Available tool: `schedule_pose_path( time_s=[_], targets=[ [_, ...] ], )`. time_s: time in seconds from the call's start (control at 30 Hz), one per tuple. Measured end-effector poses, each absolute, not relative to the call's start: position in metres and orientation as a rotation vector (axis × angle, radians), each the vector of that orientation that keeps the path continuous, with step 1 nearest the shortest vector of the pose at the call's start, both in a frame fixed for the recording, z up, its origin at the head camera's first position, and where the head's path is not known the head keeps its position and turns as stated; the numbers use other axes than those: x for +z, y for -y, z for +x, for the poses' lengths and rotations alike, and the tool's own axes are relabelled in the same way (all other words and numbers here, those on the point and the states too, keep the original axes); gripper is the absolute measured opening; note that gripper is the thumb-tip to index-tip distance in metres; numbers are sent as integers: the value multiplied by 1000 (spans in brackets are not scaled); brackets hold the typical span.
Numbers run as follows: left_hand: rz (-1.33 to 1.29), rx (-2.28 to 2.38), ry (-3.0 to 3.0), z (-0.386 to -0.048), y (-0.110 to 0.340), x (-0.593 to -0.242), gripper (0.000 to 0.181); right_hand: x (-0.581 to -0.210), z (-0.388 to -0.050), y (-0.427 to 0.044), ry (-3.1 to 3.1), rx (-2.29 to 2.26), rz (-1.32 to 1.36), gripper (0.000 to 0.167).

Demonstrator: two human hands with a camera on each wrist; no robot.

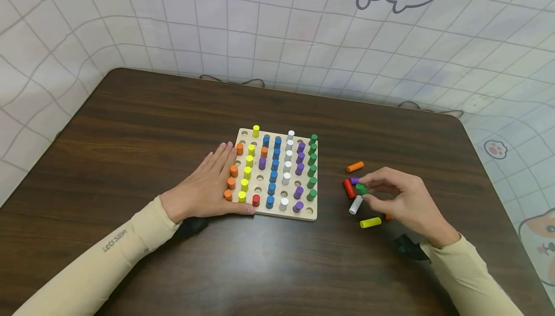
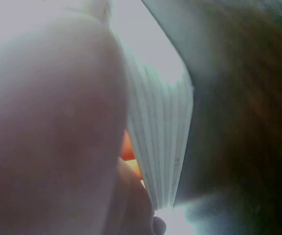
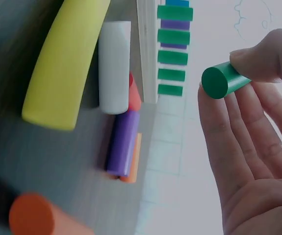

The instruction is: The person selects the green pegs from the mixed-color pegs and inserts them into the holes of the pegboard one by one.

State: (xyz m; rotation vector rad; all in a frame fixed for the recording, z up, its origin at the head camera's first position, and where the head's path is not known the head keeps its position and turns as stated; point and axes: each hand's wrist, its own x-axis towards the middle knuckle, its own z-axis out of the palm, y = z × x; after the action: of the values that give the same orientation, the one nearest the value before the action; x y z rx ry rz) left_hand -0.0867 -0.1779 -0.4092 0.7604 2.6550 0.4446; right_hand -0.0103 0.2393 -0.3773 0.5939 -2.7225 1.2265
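A wooden pegboard (image 1: 277, 214) carries coloured pegs standing in columns: orange, yellow, blue, white, purple and green, with a lone red peg (image 1: 256, 200) by the front edge. Some of its holes show bare. Along the board's left side lies my left hand (image 1: 204, 186), fingers straight, thumb along the front edge; the left wrist view has the board's layered edge (image 2: 163, 132) close by. To the right of the board, my right hand (image 1: 405, 198) pinches a green peg (image 3: 221, 81) between thumb and fingers, above the loose pegs.
Loose pegs lie on the dark table around the right hand: red (image 1: 349, 189), white (image 1: 355, 205), yellow (image 1: 370, 222), purple (image 3: 123, 142), and orange ones (image 1: 355, 166). A grid-patterned cloth (image 1: 277, 27) hangs behind the table.
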Motion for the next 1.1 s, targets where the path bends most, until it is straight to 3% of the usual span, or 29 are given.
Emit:
schedule_pose_path(
  time_s=[1.1],
  targets=[
    [761, 425, -2663, -87, 177, -410, 138, -380, -16, -193, 2662, 1409, 670, 41]
  ],
)
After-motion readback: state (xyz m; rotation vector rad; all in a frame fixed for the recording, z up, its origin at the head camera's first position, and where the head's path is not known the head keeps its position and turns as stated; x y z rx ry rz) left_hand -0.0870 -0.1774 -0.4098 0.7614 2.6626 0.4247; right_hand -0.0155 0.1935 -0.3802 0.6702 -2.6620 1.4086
